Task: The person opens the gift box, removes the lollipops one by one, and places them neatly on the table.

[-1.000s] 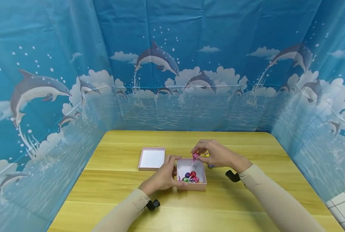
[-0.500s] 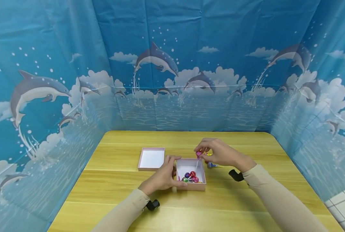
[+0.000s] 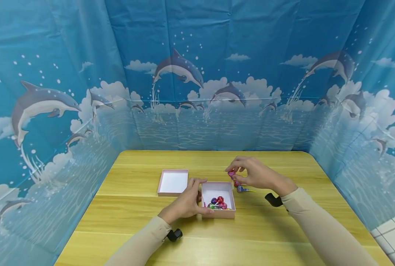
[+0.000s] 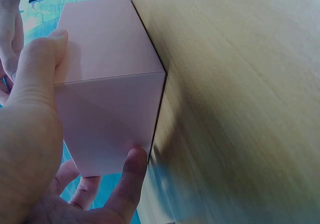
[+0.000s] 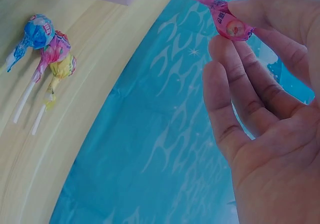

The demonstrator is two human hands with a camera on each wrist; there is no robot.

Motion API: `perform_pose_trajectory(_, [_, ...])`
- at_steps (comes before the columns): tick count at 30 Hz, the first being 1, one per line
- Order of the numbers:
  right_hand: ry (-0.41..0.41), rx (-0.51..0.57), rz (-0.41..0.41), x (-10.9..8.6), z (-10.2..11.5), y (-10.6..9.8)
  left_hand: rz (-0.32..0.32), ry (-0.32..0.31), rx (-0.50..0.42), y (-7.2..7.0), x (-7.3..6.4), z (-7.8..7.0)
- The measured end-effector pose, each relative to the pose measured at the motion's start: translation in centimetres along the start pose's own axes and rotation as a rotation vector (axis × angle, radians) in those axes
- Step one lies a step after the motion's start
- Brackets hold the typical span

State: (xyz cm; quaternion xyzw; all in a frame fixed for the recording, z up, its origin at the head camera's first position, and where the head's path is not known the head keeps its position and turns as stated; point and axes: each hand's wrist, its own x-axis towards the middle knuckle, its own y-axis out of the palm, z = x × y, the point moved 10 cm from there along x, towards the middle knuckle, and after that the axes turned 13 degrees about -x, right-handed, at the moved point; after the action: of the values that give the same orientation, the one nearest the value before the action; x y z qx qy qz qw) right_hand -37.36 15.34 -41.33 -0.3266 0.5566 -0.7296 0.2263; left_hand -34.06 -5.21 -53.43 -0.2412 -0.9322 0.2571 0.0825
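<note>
My left hand (image 3: pixel 188 201) grips a small pink box (image 3: pixel 219 214) at its left side, the thumb on the near wall. In the left wrist view its fingertips press the box's pink walls (image 4: pixel 112 114). Several wrapped lollipops (image 3: pixel 223 205) lie inside, against the near wall. Beyond the box's far right corner, my right hand (image 3: pixel 258 175) pinches a pink-wrapped lollipop (image 5: pixel 232 27) by its candy end, thumb against fingers. Three more lie together on the table beside the box: a blue lollipop (image 5: pixel 39 32), a pink lollipop (image 5: pixel 54 50) and a yellow lollipop (image 5: pixel 63 68).
A shallow pink lid (image 3: pixel 173 182) with a white inside rests on the wooden table (image 3: pixel 134 214), left of the box. Behind and beside the table hangs a blue dolphin curtain (image 3: pixel 197 125). Black wrist mounts (image 3: pixel 174 235) sit at both sleeves.
My right hand has moved right and away from over the box, carrying the pink lollipop. The blue lollipop on the table now shows more fully. The left hand stays on the box.
</note>
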Motion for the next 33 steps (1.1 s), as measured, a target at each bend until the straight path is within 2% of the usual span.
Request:
perform_pose_trajectory(21, [0.026, 0.036, 0.005, -0.9, -1.5, 0.8, 0.005, -0.001, 0.002, 0.0, 0.0, 0.2])
perform_pose_trajectory(33, [0.033, 0.037, 0.017, -1.5, -2.3, 1.9, 0.004, -0.011, 0.002, 0.1, 0.1, 0.3])
